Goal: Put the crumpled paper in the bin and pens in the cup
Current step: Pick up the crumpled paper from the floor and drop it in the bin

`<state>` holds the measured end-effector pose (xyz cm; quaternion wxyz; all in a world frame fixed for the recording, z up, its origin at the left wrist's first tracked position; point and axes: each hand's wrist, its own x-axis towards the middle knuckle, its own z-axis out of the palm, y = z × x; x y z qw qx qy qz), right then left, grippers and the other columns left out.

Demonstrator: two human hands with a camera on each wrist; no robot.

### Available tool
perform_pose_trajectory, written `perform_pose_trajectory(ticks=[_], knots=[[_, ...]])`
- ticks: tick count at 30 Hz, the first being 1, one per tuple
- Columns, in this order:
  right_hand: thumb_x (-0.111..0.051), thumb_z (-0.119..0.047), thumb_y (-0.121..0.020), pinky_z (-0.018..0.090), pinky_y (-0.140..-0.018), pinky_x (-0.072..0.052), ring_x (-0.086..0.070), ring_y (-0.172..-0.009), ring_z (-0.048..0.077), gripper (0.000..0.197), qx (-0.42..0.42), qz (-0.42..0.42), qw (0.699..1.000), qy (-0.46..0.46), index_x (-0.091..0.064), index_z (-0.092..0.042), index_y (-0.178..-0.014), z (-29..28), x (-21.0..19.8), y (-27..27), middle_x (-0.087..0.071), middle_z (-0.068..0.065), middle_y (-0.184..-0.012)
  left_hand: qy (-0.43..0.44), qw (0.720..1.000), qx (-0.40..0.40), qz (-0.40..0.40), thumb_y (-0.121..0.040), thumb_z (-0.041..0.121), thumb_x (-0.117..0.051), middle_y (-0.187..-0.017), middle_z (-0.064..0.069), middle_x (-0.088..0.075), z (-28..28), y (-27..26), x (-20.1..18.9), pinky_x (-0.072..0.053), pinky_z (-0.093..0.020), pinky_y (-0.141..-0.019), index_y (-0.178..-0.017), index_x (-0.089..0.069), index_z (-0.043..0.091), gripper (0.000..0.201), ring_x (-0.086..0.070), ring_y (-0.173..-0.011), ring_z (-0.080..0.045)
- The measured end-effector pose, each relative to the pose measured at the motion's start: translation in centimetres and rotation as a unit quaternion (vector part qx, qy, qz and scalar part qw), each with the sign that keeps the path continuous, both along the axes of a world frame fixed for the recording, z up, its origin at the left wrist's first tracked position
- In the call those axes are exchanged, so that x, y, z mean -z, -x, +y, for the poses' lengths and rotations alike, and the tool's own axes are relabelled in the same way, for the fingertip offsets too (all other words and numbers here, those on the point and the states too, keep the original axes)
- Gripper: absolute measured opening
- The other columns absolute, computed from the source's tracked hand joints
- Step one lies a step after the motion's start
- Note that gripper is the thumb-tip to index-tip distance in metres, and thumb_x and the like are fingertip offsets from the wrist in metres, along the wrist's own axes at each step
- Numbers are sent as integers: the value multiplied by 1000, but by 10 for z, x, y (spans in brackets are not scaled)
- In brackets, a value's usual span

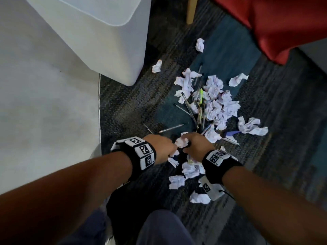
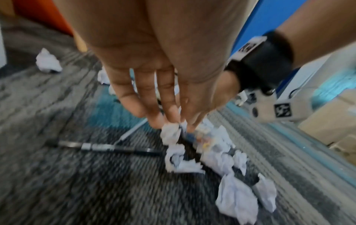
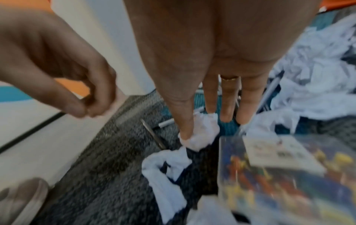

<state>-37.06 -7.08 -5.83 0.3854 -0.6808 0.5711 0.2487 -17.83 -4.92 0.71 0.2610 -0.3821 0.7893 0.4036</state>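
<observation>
Down on the grey and teal carpet (image 1: 127, 110), close to the person's knees, both hands met over the near end of the litter. The right hand (image 1: 196, 145) pinched a small paper ball (image 3: 200, 135) between thumb (image 3: 185, 121) and forefinger, the other fingers reaching down straight beside it. The left hand (image 1: 160, 147) hung just beside that ball with fingers loosely curled toward the thumb; blur made it hard to say whether they touched paper, and they seemed to hold nothing.

Beyond the hands lay the main heap of crumpled paper (image 1: 219, 103), with pens (image 1: 192, 110) tangled through its left side, one yellow-green pen (image 1: 200, 97) among them. Two more pens lay apart on bare carpet to the left of the heap, one silver pen (image 1: 170, 128) just ahead of the left hand. Single wads sat farther out: one (image 1: 200, 44) toward the far edge of the carpet, one (image 1: 157, 66) near the foot of the white bin (image 1: 109, 55), several (image 1: 177, 181) between the forearms.

That bin stood at the carpet's far left corner, against the pale floor (image 1: 44, 112). A red seat (image 1: 276, 25) and a wooden leg (image 1: 192, 9) bordered the far side. Under the right wrist lay a clear packet (image 3: 285, 179) with a printed label, partly covered by paper. Paper wads crowded the space beneath both hands.
</observation>
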Motion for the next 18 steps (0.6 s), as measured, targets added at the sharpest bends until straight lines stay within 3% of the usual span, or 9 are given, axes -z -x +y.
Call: perform_pose_trajectory(ticks=[4,7,10,13,15,18], knots=[[-65,-20,-88,51,-103,-42,-36,-137,33,65,-18,-11,1000,18,-36,-36,-143,13,22,-4,-24,6,-156,-18,999,-50,-3,-95,11,-50,-134,-9,-35,17,3,42,-51,-40,-80,-137,-38,36,50,-48,-109,-33],[-62,-17,-90,50,-102,-43,-36,-136,35,62,-33,9,999,15,-36,-35,-143,14,32,-9,-23,7,-155,-43,997,-67,-3,-94,7,-53,-151,-7,-14,26,17,63,-48,-40,-87,-142,-31,45,65,-31,-132,-39],[-61,-18,-89,48,-96,-46,-50,-119,37,42,0,-6,1000,24,-51,-26,-128,12,35,-9,-40,11,-135,-41,997,-72,9,-93,7,-55,-157,-5,-5,36,29,78,-46,-44,-98,-141,-42,39,59,-20,-138,-42],[-59,-22,-90,49,-89,-49,-56,-104,38,29,37,-14,999,35,-53,-23,-119,12,32,-5,-43,10,-122,-49,996,-78,6,-95,15,-56,-160,-7,0,47,34,86,-36,-46,-108,-136,-51,30,45,-12,-142,-42],[-58,-25,-91,48,-88,-50,-57,-100,35,27,65,-16,996,62,-54,-26,-117,13,29,-1,-45,8,-117,-50,996,-74,-4,-96,16,-53,-160,-7,2,54,34,90,-35,-49,-109,-135,-53,26,40,-8,-142,-40],[-62,-23,-89,38,-84,-50,-59,-95,33,32,93,-38,991,84,-55,-24,-121,16,24,6,-46,8,-115,-17,998,-62,-3,-96,11,-48,-157,-10,-10,55,33,93,-40,-50,-102,-133,-54,19,38,-19,-137,-38]])
